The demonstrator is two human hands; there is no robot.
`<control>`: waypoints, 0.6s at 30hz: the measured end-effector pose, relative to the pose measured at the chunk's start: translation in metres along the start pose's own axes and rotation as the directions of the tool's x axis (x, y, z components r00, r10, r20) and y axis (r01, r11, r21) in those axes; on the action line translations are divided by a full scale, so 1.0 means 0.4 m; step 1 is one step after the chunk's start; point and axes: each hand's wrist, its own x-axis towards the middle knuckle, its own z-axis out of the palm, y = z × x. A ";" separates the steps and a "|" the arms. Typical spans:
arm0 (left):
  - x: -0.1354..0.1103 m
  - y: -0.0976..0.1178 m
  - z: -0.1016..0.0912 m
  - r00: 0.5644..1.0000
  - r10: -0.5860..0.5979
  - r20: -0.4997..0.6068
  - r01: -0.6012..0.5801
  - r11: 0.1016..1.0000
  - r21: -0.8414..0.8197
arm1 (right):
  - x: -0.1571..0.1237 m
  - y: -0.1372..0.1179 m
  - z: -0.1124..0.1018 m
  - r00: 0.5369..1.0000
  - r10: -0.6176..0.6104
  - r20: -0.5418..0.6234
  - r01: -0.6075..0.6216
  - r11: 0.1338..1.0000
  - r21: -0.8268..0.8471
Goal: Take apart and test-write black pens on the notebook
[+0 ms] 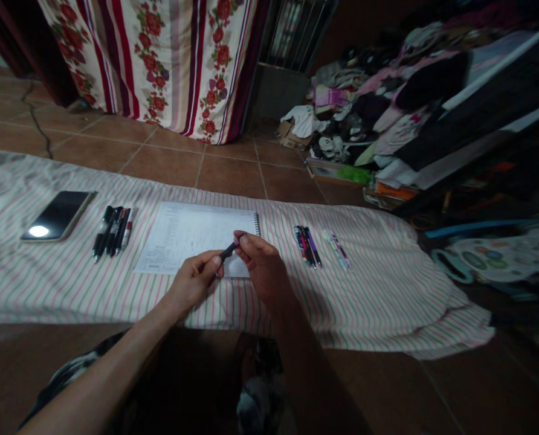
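Between my two hands is a dark pen (228, 251), held at a slant above the lower right part of a spiral notebook (192, 232). My left hand (196, 277) pinches the pen's lower end. At its upper end, the fingers of my right hand (263, 257) are closed on the pen. The notebook lies open-faced with faint print on its page and its coil on the right. Left of it is a row of pens and markers (112, 231). To the right lie a bunch of dark pens (308, 246) and a few pale pens (336, 249).
A smartphone (58, 216) with a bright reflection lies on the striped cloth (378, 290) at the left. Beyond the covered surface are a tiled floor (233, 175), a floral curtain (161, 60) and a heap of clothes (364, 103). A cable (36, 115) runs along the floor.
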 end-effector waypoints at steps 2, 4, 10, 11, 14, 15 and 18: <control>0.000 -0.003 -0.001 1.000 0.013 0.009 -0.014 0.999 0.032 | 0.001 0.001 0.001 1.000 -0.012 -0.003 0.012 1.000 -0.016; 0.001 -0.006 -0.001 0.999 0.031 0.009 -0.032 0.999 0.037 | 0.001 -0.001 0.003 1.000 -0.013 -0.008 0.013 1.000 -0.012; 0.000 -0.003 -0.001 1.000 0.006 0.011 -0.006 0.999 -0.043 | -0.001 -0.007 0.005 0.999 0.019 -0.030 -0.019 1.000 0.018; 0.000 0.000 -0.001 1.000 -0.002 0.010 0.002 0.998 -0.057 | -0.001 -0.007 0.004 0.999 0.020 -0.033 -0.020 1.000 0.018; -0.002 0.007 0.001 1.000 -0.013 0.011 0.014 0.998 -0.062 | 0.001 -0.004 0.001 0.998 -0.003 -0.055 0.001 1.000 -0.027; -0.003 0.008 0.002 1.000 -0.015 0.009 0.016 0.998 -0.059 | 0.001 -0.003 0.001 0.998 -0.018 -0.061 0.015 0.998 -0.053; -0.004 0.007 0.004 0.999 -0.018 -0.028 0.016 0.998 -0.058 | -0.002 -0.004 0.001 0.997 -0.058 -0.059 0.051 0.993 -0.107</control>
